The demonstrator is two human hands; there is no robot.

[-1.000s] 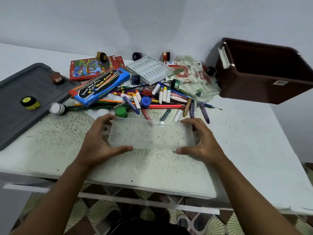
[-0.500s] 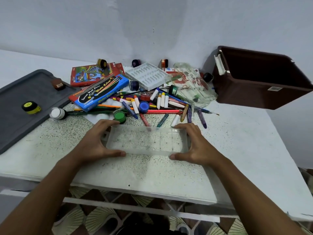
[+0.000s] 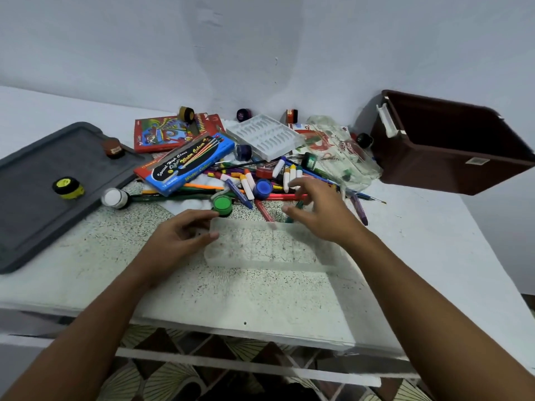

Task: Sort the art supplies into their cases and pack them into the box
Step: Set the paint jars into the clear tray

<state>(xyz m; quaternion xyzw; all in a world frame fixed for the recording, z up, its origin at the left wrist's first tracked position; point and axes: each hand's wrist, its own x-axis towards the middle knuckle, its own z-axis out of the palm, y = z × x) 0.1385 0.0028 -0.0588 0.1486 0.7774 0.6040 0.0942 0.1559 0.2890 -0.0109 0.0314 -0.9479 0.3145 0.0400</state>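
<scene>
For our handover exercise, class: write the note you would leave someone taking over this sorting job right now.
Left hand: grips the left end of the clear case, which sits open and empty on the table.
Right hand: open, fingers spread over the pile of crayons and pens, holding nothing.
Brown box: at the far right, tilted; nothing visible inside.
Loose paint pots: green and blue in the pile, yellow on the grey tray.
Done: case set out. Left: sort everything, pack box.
</scene>
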